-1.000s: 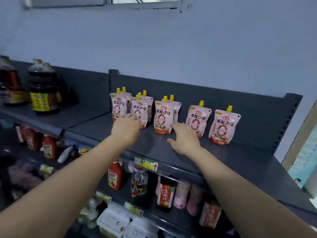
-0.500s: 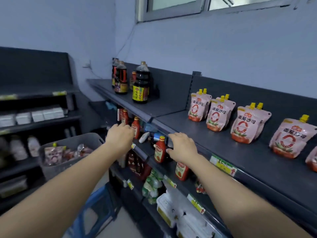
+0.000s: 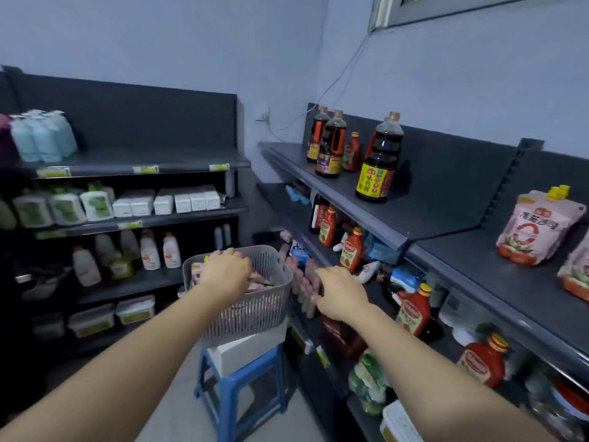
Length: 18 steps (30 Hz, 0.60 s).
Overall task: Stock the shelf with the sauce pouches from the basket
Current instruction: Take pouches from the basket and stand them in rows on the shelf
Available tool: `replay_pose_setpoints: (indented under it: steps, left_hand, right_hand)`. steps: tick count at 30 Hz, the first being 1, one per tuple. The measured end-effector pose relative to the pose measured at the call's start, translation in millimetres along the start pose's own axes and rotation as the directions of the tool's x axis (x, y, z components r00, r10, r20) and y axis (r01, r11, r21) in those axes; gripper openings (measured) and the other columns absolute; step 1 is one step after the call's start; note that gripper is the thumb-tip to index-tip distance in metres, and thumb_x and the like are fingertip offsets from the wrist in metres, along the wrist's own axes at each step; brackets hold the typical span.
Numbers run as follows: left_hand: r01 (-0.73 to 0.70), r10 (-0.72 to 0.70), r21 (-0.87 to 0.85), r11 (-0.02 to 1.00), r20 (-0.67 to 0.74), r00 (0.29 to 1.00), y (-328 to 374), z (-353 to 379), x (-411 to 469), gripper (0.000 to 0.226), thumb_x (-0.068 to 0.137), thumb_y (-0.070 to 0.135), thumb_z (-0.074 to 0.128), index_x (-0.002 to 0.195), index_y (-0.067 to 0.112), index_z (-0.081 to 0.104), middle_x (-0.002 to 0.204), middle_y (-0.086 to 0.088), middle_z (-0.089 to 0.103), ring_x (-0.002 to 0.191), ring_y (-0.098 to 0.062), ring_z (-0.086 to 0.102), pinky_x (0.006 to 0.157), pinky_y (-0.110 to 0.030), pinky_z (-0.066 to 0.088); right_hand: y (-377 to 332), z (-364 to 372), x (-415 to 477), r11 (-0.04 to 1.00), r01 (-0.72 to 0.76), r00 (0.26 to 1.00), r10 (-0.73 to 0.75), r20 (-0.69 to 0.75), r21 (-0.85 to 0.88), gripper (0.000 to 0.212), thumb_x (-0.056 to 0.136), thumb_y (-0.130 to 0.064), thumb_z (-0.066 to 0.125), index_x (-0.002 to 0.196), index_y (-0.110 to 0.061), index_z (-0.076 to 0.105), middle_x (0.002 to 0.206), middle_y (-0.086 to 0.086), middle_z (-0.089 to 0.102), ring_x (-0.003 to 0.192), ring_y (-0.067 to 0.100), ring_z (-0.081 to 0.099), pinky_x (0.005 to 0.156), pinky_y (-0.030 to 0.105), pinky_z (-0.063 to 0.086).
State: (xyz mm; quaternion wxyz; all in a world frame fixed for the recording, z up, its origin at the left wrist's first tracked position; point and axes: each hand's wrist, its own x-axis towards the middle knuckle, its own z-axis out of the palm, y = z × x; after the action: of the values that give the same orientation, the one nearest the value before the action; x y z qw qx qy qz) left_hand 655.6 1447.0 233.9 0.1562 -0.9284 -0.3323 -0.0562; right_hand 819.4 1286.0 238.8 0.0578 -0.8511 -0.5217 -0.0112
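Both hands have swung left and down since a moment ago. Our left hand (image 3: 224,272), then short of the basket (image 3: 255,311), now sits over its open top. Our right hand (image 3: 342,295) has come away from the shelf edge to hover just right of the basket's rim.

Our left hand's fingers dip among the sauce pouches (image 3: 261,283) lying in the basket. They are hidden behind the back of the hand, so we cannot tell whether they grip one. Our right hand holds nothing, its fingers loosely bent.

Below our left hand the basket stands on a white box (image 3: 251,349), which rests on a blue stool (image 3: 229,387). Up and well to the right of our right hand, stocked pouches (image 3: 535,231) stand upright on the top shelf (image 3: 478,266), yellow caps up. Dark sauce bottles (image 3: 381,161) stand on the neighbouring shelf section, above and beyond our right hand. Red ketchup bottles (image 3: 350,250) sit on the lower shelf just past it.
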Motion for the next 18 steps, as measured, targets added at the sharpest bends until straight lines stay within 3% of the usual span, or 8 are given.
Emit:
replay_pose_setpoints:
  steps: [3,7,13,18]
  left_hand:
    - [0.024,-0.024,0.004,1.0,0.038,0.999,-27,24,12,0.028,0.087,0.019,0.051,0.113,0.016,0.059,0.119,-0.003,0.061,0.117,-0.023,0.05,0.09,-0.034,0.04]
    - [0.064,-0.063,-0.02,0.998,0.08,0.995,-54,59,30,0.027,0.088,0.025,0.051,0.113,0.019,0.06,0.118,-0.002,0.062,0.118,-0.022,0.051,0.086,-0.035,0.042]
    - [0.093,-0.093,0.006,0.996,0.162,0.982,-72,95,62,0.031,0.089,0.022,0.052,0.119,0.015,0.058,0.124,-0.006,0.06,0.12,-0.025,0.051,0.095,-0.035,0.041]
    - [0.161,-0.163,0.03,0.986,0.288,0.944,-80,135,96,0.034,0.088,0.017,0.051,0.121,0.015,0.056,0.123,-0.007,0.059,0.118,-0.027,0.05,0.093,-0.036,0.042]
  right_hand:
    - [-21,16,33,1.0,0.008,0.999,-0.009,0.034,0.001,0.058,0.085,-0.041,0.063,0.134,-0.017,0.044,0.136,0.008,0.051,0.125,0.032,0.046,0.098,0.042,0.042]
    - [-38,34,72,1.0,0.03,0.996,-0.03,0.082,0.001,0.046,0.085,-0.041,0.062,0.125,-0.02,0.052,0.13,0.008,0.054,0.122,0.031,0.048,0.097,0.041,0.043]
    - [-46,66,133,0.996,0.076,0.986,-0.083,0.143,0.052,0.042,0.084,-0.04,0.063,0.12,-0.021,0.056,0.123,0.005,0.059,0.117,0.028,0.052,0.096,0.042,0.046]
    - [-38,95,193,0.991,0.101,0.972,-0.118,0.203,0.091,0.041,0.085,-0.038,0.062,0.122,-0.021,0.055,0.124,0.007,0.059,0.117,0.028,0.052,0.095,0.039,0.045]
